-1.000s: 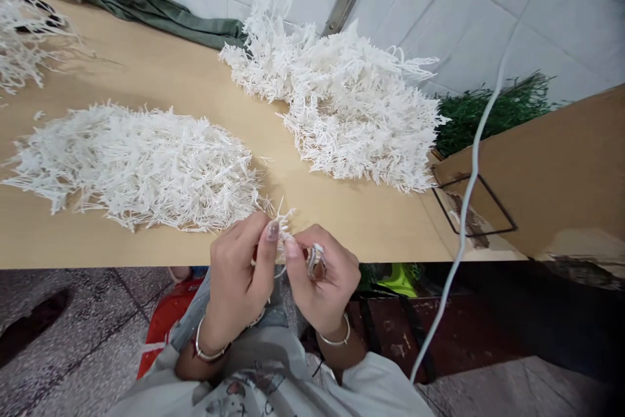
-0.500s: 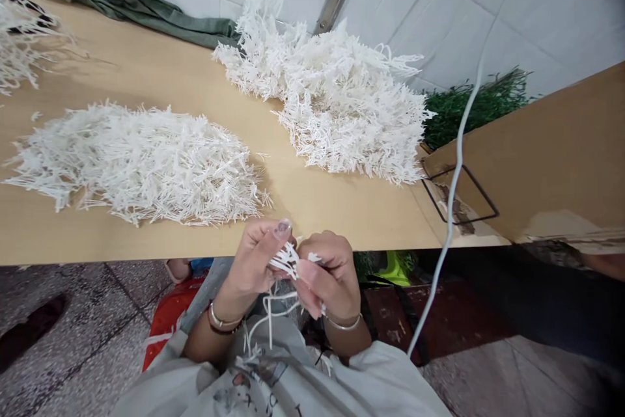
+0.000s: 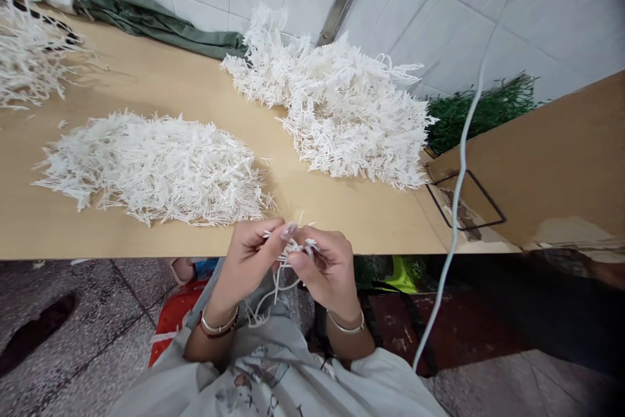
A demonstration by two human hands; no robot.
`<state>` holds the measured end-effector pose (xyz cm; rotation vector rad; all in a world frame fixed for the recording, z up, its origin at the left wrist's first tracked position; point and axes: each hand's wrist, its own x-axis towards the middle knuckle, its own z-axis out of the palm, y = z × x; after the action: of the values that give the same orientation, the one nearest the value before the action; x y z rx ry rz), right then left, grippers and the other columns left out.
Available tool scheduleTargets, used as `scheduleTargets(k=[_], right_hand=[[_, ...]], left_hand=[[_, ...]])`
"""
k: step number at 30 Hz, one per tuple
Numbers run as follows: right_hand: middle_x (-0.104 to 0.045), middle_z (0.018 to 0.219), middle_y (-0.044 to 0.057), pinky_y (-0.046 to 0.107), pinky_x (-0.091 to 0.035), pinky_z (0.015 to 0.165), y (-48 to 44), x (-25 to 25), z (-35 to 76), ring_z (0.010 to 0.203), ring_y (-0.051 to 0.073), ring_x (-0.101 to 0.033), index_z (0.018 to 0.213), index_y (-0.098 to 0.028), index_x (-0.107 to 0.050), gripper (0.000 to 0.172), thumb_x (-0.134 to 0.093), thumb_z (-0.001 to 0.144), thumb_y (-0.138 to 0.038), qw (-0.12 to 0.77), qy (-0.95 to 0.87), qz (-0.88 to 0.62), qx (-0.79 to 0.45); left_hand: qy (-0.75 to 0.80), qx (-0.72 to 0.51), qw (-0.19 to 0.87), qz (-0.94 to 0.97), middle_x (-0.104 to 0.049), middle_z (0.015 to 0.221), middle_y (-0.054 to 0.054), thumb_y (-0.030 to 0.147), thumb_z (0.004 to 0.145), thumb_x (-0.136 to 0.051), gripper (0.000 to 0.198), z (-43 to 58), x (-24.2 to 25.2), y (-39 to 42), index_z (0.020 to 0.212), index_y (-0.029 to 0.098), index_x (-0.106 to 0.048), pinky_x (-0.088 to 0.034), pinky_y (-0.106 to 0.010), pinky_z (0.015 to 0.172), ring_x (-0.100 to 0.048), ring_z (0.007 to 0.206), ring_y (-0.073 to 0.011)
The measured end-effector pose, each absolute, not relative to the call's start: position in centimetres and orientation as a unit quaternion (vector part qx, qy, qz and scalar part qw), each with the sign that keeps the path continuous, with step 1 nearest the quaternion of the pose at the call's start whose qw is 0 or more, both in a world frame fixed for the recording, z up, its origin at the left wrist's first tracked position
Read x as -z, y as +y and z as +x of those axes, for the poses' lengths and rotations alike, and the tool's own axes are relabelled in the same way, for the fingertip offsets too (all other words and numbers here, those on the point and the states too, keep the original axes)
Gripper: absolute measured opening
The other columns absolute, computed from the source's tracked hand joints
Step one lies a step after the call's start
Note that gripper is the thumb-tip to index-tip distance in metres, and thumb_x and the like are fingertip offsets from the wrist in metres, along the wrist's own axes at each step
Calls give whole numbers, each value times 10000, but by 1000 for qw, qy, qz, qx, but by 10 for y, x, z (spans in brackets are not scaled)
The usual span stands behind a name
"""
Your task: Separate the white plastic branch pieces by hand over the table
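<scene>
Beyond the fingertips, the tan tabletop (image 3: 342, 209) carries the bulk of the stock: a tall, tangled heap of white plastic sprigs (image 3: 342, 118) up and to the right of the hands, near the tiled wall, and a flatter spread of loose white sprigs (image 3: 156, 170) up and to the left, its near fringe just beside the left knuckles. A cardboard box (image 3: 551, 163) stands well off to the right, with a white cord (image 3: 454, 209) hanging between it and the hands. Just at the table's front edge, the left hand (image 3: 249, 261) and right hand (image 3: 327, 267) meet, fingers curled and closed, thumbs and forefingers pinching a small white sprig cluster (image 3: 290, 249) between them; thin stems trail down from it toward the lap. The likeliest slip, I judge, is a stem sliding out of so fine a pinch, since the pieces are thin, slick and springy, and falling past the table edge to the floor. A sharp tug could also snap a slender branch. The flat pile lies close enough that a wrist swing could snag its fringe and drag strands off the edge.
</scene>
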<state>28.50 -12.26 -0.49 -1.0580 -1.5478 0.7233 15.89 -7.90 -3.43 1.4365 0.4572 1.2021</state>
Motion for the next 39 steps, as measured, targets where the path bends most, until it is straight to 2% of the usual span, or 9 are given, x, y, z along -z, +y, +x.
scheduleTargets(k=[5, 11, 15, 21, 28, 31, 34, 36, 39], right_hand=[[-346, 453, -56, 191, -236, 417, -125, 3, 282, 408, 37, -315, 513, -160, -405, 415, -490, 908, -253, 488, -672, -505, -235], [-248, 503, -66, 230, -208, 460, -113, 7, 263, 444, 49, -233, 537, -180, -316, 381, -512, 863, -163, 513, -640, -570, -40], [-235, 490, -68, 223, -199, 452, -101, 0, 253, 435, 45, -233, 526, -181, -291, 413, -483, 890, -223, 533, -625, -528, -216], [-292, 406, -80, 196, -206, 380, -90, -3, 241, 366, 37, -241, 503, -178, -366, 463, -539, 872, -398, 516, -478, -347, -620], [-335, 406, -70, 184, -196, 364, -79, -1, 223, 356, 25, -265, 477, -160, -404, 466, -565, 868, -356, 513, -480, -299, -646], [-349, 387, -82, 158, -231, 318, -74, 6, 216, 300, 21, -277, 498, -162, -438, 401, -591, 843, -298, 505, -423, -169, -733], [-255, 305, -100, 144, -229, 272, -69, 14, 213, 222, 17, -221, 422, -187, -289, 516, -544, 850, -321, 568, -397, -33, -720], [-174, 283, -110, 148, -206, 255, -67, 17, 216, 198, 20, -179, 422, -200, -214, 560, -512, 857, -388, 623, -403, -64, -667], [-247, 354, -96, 155, -204, 296, -65, 17, 223, 265, 23, -222, 462, -185, -312, 503, -511, 885, -369, 649, -417, -200, -605]], left_hand=[[270, -548, 460, 644, -283, 501, 45, 303, 959, -417, 432, 161, 35, -82, 557, 161, -344, -211, -230, 451, -267, 458, -68], [336, -532, 349, 695, -305, 534, 51, 334, 889, -532, 358, 161, 29, -83, 622, 177, -353, -219, -232, 474, -287, 478, -73], [357, -571, 333, 660, -230, 501, 47, 206, 912, -488, 446, 147, 18, -65, 534, 162, -256, -185, -245, 473, -230, 464, -66], [241, -403, 667, 579, -165, 417, 64, 424, 877, -540, 578, 112, 11, -46, 455, 164, -243, -114, -231, 389, -128, 390, -44], [280, -455, 690, 489, -185, 413, 74, 557, 846, -525, 594, 104, 11, -54, 469, 185, -256, -186, -196, 333, -158, 356, -48], [275, -441, 633, 573, -132, 386, 91, 600, 887, -389, 598, 95, 4, -48, 438, 230, -251, -175, -212, 258, -118, 305, -68], [290, -489, 547, 614, -33, 384, 104, 581, 935, -172, 596, 79, 0, -32, 422, 279, -197, -115, -239, 213, -25, 305, -103], [270, -579, 544, 544, 30, 397, 97, 554, 951, -158, 591, 70, -2, -20, 450, 246, -113, -76, -228, 225, 32, 324, -103], [272, -676, 485, 484, -80, 398, 77, 498, 945, -365, 598, 66, -8, -7, 472, 185, -176, -235, -192, 326, -104, 337, -79]])
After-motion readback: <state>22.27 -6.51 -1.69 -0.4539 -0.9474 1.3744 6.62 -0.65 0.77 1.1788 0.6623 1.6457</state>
